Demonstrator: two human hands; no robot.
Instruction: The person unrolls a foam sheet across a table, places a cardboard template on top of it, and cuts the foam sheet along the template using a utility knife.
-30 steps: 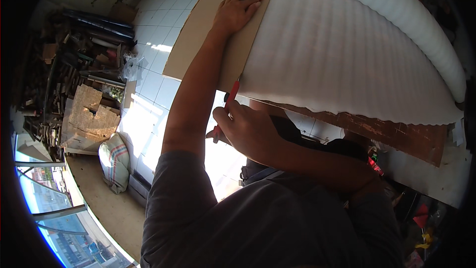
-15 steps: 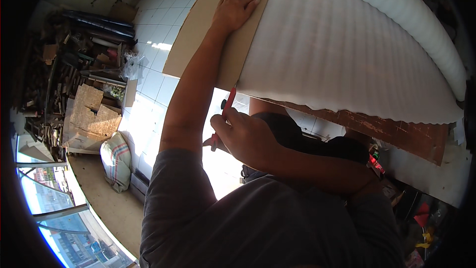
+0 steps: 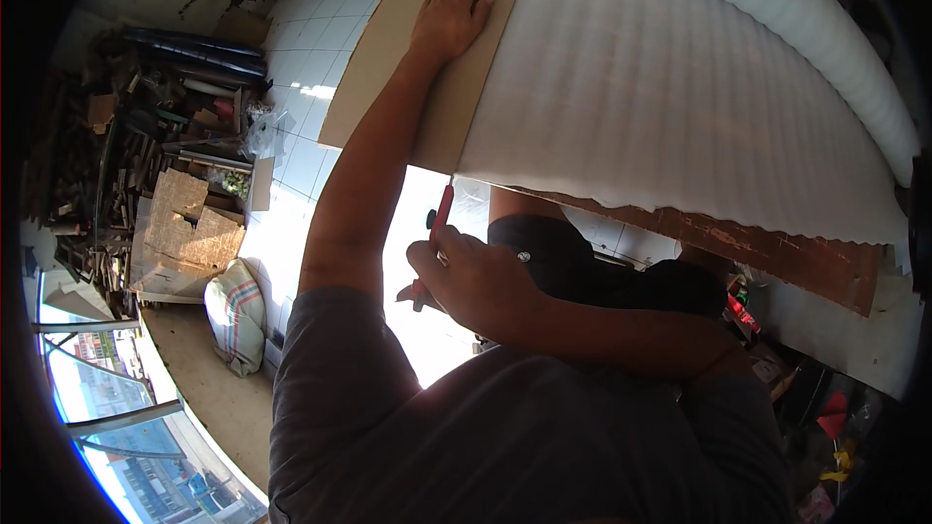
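My left hand (image 3: pixel 451 19) lies flat on a brown cardboard sheet (image 3: pixel 374 53), its fingers stretched toward the far right corner. Under the cardboard's right part runs a white foam sheet (image 3: pixel 621 87), spread over the work surface. My right hand (image 3: pixel 481 286) is closed round a red utility knife (image 3: pixel 443 213) with a dark knob on its side. The knife's tip is at the near right corner of the cardboard, by the foam's near edge. My fingers cover the middle of the handle.
A thick foam roll (image 3: pixel 796 24) lies along the far right. Below the foam, a brown board edge (image 3: pixel 767 250) sticks out over my legs. At left stand piled wood scraps (image 3: pixel 107 184), a broken board (image 3: pixel 180 238) and a white striped sack (image 3: pixel 235 315) beside the windows.
My right hand and the knife have drawn slightly back and left, toward me. My left hand's fingers have drawn in from the cardboard's right edge.
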